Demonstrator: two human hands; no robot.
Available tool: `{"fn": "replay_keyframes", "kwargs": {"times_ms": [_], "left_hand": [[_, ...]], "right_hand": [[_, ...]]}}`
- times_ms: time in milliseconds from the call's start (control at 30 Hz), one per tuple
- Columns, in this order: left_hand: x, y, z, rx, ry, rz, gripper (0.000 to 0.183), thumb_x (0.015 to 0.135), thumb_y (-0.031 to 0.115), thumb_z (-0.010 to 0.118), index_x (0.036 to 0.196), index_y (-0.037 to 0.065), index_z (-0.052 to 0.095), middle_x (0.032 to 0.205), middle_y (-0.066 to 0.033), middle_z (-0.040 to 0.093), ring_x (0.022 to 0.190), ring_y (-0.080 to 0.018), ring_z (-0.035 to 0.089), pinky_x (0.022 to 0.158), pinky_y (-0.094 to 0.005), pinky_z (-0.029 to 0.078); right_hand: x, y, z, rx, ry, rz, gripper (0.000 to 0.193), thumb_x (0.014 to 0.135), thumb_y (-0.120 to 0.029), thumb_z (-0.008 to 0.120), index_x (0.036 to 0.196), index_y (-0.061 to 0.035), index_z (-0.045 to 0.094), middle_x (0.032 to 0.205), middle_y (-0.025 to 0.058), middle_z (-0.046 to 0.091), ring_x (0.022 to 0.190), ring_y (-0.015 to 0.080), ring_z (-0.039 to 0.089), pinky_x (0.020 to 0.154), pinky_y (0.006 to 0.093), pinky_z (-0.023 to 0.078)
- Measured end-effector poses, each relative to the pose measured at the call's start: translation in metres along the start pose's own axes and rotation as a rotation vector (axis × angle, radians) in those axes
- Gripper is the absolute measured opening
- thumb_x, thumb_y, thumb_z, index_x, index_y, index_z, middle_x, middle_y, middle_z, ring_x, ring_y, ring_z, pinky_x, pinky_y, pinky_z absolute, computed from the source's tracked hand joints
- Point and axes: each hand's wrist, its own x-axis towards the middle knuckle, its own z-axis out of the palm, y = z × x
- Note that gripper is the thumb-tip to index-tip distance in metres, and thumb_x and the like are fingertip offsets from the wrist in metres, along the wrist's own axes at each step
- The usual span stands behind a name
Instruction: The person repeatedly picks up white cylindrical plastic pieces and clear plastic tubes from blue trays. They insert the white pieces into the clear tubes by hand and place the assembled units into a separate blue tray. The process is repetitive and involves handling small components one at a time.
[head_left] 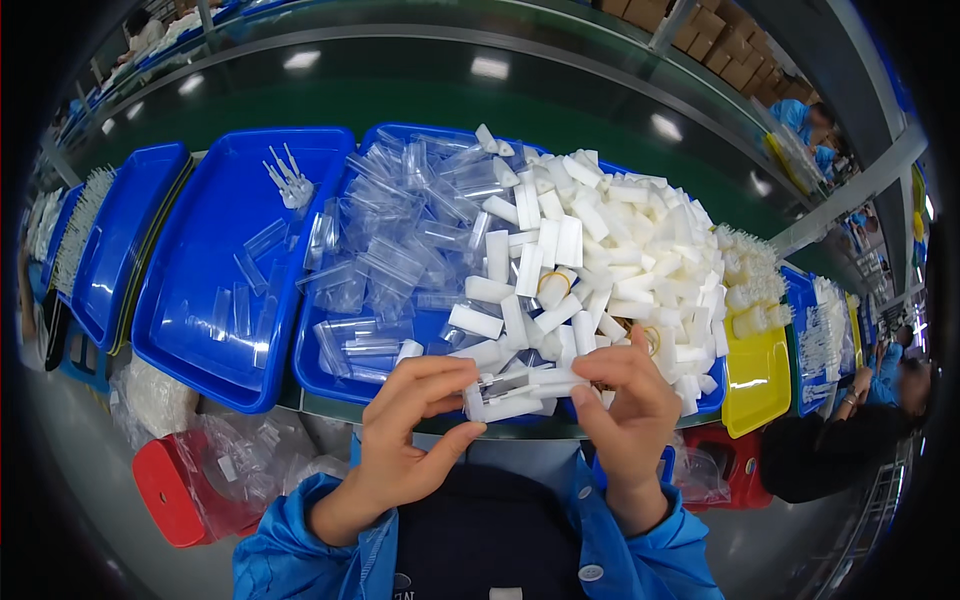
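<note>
Close in front of me, my two hands hold a small long white piece [512,407] between them, with a clear or shiny part at its left end. My left hand [412,425] pinches that left end between thumb and fingers. My right hand [632,415] closes thumb and fingers on the white right end. Just beyond lies a heap of white foam-like blocks [569,240], with a heap of clear plastic sleeves [400,255] to its left. Both heaps lie in a large blue tray [308,370]. Fingers partly cover the held piece, so its exact make-up cannot be told.
Left of it, another blue tray [185,300] carries a few clear sleeves and a small cluster of thin white-stemmed parts [290,185]. At right stands a yellow tray [757,385] with white parts. Red stools [165,490] stand below the table's edge; a co-worker [825,440] sits at right.
</note>
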Motion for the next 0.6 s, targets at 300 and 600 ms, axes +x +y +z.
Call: {"fn": "replay_keyframes", "kwargs": {"times_ms": [300,600], "left_hand": [[-0.001,0.004,0.004,-0.072,-0.064,-0.081,0.044,0.079,-0.007,0.069,0.121,-0.008,0.056,0.122,-0.0187,0.051,0.104,-0.0244,0.063,0.089,-0.0325,0.057],[-0.001,0.006,-0.002,-0.029,-0.032,-0.062,0.043,0.077,-0.006,0.071,0.118,-0.009,0.057,0.12,-0.019,0.052,0.107,-0.0255,0.061,0.085,-0.0313,0.058]], "right_hand": [[-0.005,-0.004,0.009,0.05,-0.068,-0.041,0.021,0.07,0.001,0.073,0.091,-0.005,0.073,0.092,0.0056,0.069,0.079,0.0132,0.063,0.115,0.0561,0.007],[0.007,-0.013,0.014,-0.093,-0.225,-0.16,0.017,0.074,-0.002,0.07,0.091,-0.004,0.071,0.094,0.0072,0.07,0.086,0.0182,0.067,0.115,0.0541,0.014]]}}
